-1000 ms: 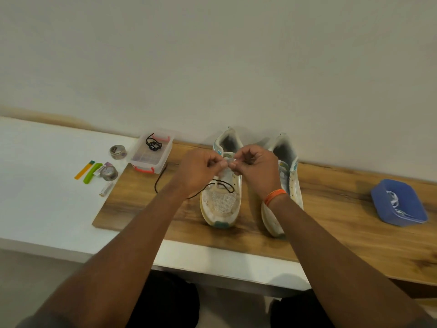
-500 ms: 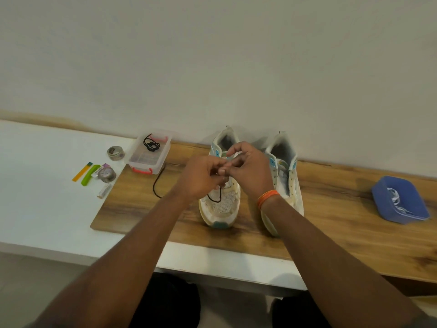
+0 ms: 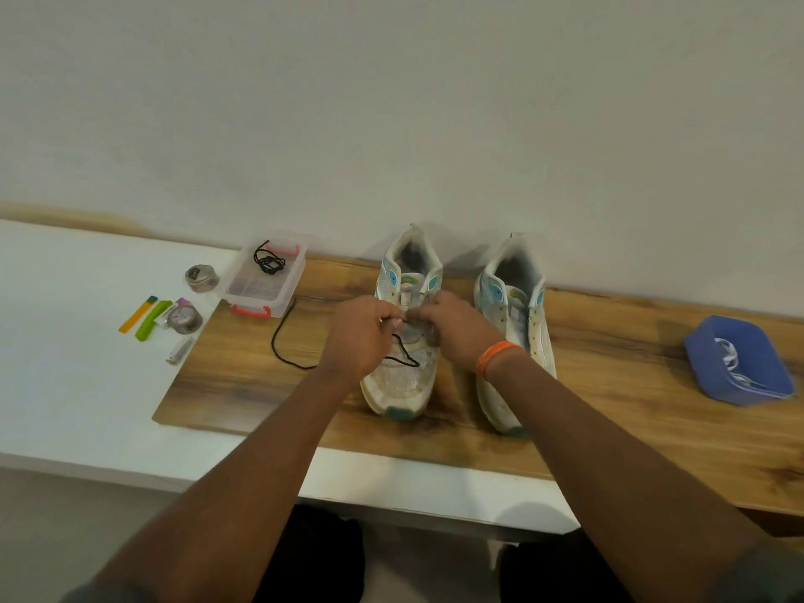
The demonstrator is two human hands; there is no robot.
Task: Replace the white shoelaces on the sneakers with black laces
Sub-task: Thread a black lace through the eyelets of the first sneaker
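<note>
left hand (image 3: 359, 337) and right hand (image 3: 452, 330), fingers curled, pinch the black lace (image 3: 402, 356) over the left sneaker (image 3: 402, 376); right sneaker (image 3: 520, 324) beside it.

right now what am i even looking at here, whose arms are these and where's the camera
The camera sits on a person's head, looking down at their own bare arms; no robot here. Both hands work over the left sneaker on a wooden board. The left hand pinches a black lace that trails across the board; the right hand meets it at the eyelets. The right sneaker has no laces. Another black lace lies in a clear box; a blue tray holds white laces.
</note>
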